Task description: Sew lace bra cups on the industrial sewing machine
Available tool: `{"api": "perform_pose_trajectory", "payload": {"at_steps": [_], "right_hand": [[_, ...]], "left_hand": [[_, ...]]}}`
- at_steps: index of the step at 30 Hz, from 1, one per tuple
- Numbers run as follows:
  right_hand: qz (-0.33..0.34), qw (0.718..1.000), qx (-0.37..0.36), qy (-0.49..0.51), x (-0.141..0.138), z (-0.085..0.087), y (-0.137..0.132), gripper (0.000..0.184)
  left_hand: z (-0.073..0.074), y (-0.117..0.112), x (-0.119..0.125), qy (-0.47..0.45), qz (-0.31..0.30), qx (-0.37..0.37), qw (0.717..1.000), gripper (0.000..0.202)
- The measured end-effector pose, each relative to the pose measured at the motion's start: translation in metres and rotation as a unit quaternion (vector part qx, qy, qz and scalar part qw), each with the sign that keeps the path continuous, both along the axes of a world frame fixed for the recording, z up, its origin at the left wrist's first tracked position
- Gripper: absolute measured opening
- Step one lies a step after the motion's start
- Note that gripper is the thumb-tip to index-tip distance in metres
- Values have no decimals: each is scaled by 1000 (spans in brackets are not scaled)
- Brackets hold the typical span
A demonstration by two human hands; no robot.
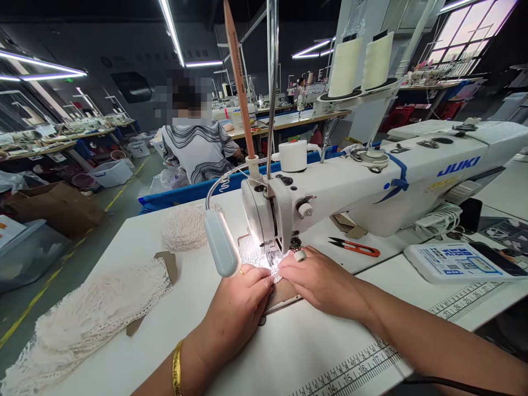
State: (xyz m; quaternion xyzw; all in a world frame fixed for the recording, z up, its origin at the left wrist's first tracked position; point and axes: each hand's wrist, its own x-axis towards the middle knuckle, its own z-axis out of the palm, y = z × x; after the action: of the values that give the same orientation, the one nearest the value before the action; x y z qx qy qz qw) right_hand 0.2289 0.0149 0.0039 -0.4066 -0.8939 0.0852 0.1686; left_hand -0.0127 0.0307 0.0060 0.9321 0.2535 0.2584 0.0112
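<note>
Your left hand (243, 300) and right hand (317, 280) both press down on the lace (252, 257), gripping nothing; it lies dead ahead at your fingertips, under the presser foot (272, 258).

White sewing table (165, 341) with printed ruler (350, 371) along front edge, Juki sewing machine (371, 187), large lace heap (82, 319) at left, smaller lace bundle (185, 228) behind it, red thread snips (355, 247), white control panel (454, 261) at right, lace piece (256, 257) at the needle.
</note>
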Motion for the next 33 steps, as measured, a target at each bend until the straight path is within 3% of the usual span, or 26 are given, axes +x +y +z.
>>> {"api": "perform_pose_trajectory", "payload": {"at_steps": [14, 24, 30, 33], "right_hand": [[-25, 998, 18, 56, -4, -3, 4, 33], [-37, 997, 30, 56, -6, 0, 2, 36], [-57, 994, 56, 71, -3, -4, 4, 31], [-52, 994, 63, 70, 1, -3, 2, 29]], "left_hand": [[-1, 12, -1, 6, 38, 7, 999, 25], [-3, 13, -2, 34, 66, -27, 997, 25], [8, 11, -5, 71, 145, -46, 986, 17], [19, 2, -5, 64, 101, -39, 992, 41]]}}
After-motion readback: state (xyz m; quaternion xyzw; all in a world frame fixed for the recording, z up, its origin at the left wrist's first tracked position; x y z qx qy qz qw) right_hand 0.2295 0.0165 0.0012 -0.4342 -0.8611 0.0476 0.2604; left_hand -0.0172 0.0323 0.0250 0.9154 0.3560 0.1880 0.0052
